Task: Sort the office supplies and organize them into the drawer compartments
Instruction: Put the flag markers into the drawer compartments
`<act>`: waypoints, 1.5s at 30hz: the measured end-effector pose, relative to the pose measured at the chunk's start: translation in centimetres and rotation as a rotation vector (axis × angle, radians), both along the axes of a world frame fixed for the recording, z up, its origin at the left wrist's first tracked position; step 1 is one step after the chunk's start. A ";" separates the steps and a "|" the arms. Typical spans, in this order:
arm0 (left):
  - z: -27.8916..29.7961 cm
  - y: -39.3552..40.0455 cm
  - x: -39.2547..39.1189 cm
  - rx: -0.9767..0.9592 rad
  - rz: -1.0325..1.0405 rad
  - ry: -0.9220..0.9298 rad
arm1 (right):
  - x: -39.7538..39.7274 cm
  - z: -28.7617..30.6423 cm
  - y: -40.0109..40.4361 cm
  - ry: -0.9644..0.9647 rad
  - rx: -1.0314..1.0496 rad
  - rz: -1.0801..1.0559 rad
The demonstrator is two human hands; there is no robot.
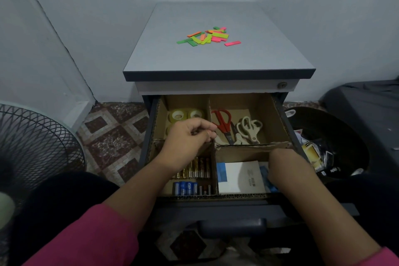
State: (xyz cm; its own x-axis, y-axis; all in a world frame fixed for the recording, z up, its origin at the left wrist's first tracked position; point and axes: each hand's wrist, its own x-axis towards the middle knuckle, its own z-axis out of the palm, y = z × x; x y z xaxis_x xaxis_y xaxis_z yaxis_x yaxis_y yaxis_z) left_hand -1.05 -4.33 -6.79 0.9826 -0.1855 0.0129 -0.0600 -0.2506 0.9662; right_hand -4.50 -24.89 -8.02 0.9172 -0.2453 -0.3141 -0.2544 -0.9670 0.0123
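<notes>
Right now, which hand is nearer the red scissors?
Left. The left hand is just beside the red scissors, at the divider; the right hand is down in the near-right compartment.

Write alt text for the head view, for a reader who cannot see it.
A person's left hand and right hand reach into an open grey cabinet drawer split by cardboard dividers into compartments holding clear tape rolls, red and beige scissors, batteries and white paper pads. Loose neon sticky flags lie on the cabinet top.
</notes>
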 end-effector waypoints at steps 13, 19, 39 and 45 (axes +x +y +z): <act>0.2 0.0 -0.1 0.003 0.002 0.003 | 0.8 0.0 -0.5 0.076 0.108 -0.020; 0.1 0.0 -0.1 0.011 -0.001 -0.009 | 0.7 1.1 -1.2 0.055 0.131 -0.047; 0.0 0.0 0.0 0.019 -0.001 -0.011 | 1.1 0.2 1.4 0.188 0.546 -0.211; 0.1 0.0 -0.1 0.023 -0.005 -0.010 | 0.9 0.4 1.0 0.118 0.402 -0.057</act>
